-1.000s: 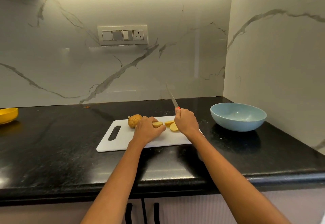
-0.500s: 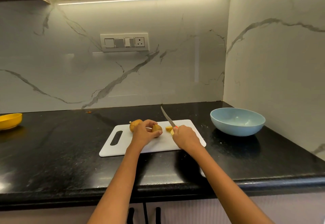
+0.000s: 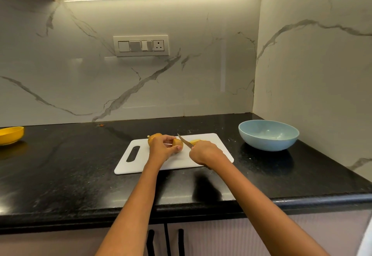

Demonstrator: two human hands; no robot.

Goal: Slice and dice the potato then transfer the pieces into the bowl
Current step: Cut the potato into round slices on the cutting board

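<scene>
Potato pieces (image 3: 178, 144) — three (one pinched by left hand (image 3: 161, 149)) — one knife (image 3: 185, 141).

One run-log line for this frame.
left hand holds potato piece | right hand grips knife | cutting board | blue bowl holds nothing
</scene>
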